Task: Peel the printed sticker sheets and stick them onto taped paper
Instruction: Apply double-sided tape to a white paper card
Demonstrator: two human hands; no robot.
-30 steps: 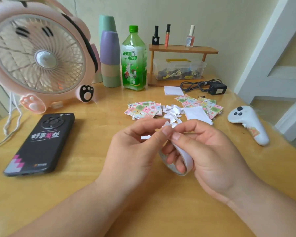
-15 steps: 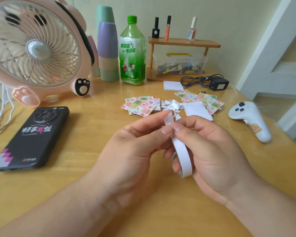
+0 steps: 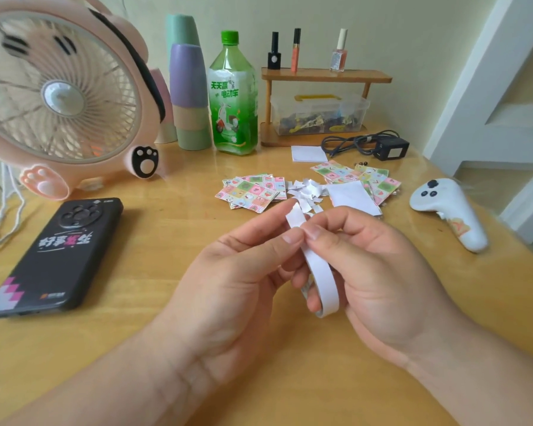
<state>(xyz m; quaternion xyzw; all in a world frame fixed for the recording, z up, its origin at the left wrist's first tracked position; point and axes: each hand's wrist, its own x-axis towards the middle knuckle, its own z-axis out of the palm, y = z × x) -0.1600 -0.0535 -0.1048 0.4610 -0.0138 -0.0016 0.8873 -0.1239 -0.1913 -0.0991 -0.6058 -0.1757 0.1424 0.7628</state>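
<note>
Head view.

- Left hand: narrow grip. Thumb and forefinger pinch the loose end of the tape roll, and a short tab of tape stands up above the fingertips.
- Right hand: grip closed on the same roll. Its thumb tip meets the left thumb at the strip, and a fingertip shows inside the ring.
- Tape roll: a thin white ring, held above the surface between the two hands.
- Sticker sheets: a fanned pile of coloured squares lying flat beyond the hands. A second pile lies further right.
- White paper: a blank sheet partly over the second pile.
- Paper scraps: a small white heap between the two piles.
- Phone: dark case, back up, at the left.
- Fan: pink, at the far left.
- Green bottle: upright, beside stacked cups.
- Wooden shelf: carries three small bottles, with a clear box beneath it.
- Charger: black, with a coiled cable.
- White controller: near the right edge.
</note>
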